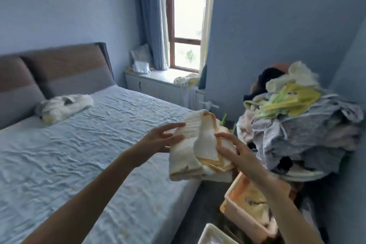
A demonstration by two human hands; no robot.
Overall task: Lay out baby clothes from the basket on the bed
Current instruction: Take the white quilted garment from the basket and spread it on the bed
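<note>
A folded cream baby garment with yellow trim [198, 144] hangs in the air over the bed's right edge. My right hand [235, 150] grips it from the right side. My left hand [160, 138] touches its left side with fingers spread. The bed [89, 144] has a light blue sheet and lies to the left. A pale orange basket [237, 210] with clothes inside stands on the floor below my right arm. Another light garment [63, 108] lies near the headboard.
A tall heap of mixed clothes and yellow hangers [301, 125] rises at the right against the blue wall. A white basket rim [213, 233] shows at the bottom. A window ledge with bags [140, 61] is behind the bed.
</note>
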